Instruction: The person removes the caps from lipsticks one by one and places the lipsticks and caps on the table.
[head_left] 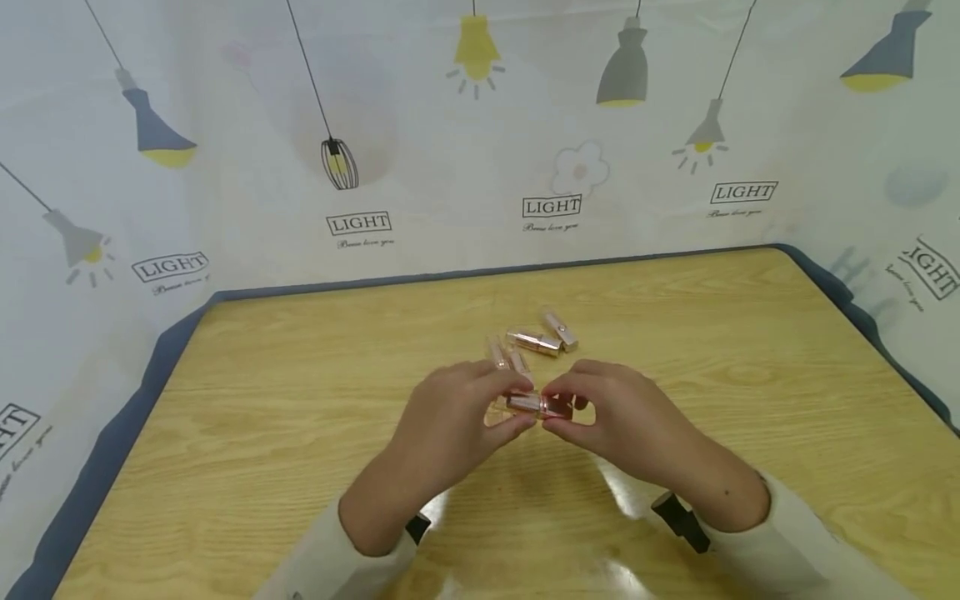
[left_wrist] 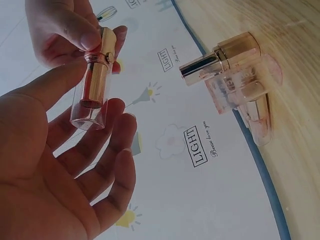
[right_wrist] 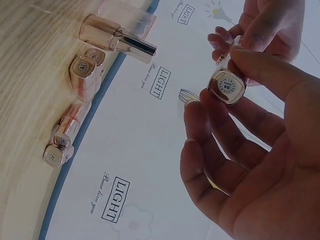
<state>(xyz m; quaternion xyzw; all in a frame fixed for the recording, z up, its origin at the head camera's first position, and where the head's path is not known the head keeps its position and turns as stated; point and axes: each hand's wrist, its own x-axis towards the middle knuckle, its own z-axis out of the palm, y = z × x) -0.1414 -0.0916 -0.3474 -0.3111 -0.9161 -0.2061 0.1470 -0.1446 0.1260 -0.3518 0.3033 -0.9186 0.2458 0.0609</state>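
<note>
A rose-gold lipstick tube (head_left: 525, 403) lies sideways between both hands above the table. My left hand (head_left: 450, 417) pinches the end with the clear cap (left_wrist: 87, 119), through which a metallic inner tube shows. On the opposite end, the base, my right hand (head_left: 630, 417) grips with thumb and fingers. That base bears a round label (right_wrist: 229, 86) reading 04 in the right wrist view. Just beyond the hands, several similar lipsticks lie on the table, among them a shiny rose-gold one (head_left: 534, 342) and a paler one (head_left: 560, 329). Fingers partly cover the held tube.
The wood-grain table (head_left: 300, 367) has a blue cloth border (head_left: 420, 277) along its back edge. Behind it hangs a white cloth (head_left: 450, 167) printed with lamps and the word LIGHT. Dark straps (head_left: 681, 521) sit at the wrists.
</note>
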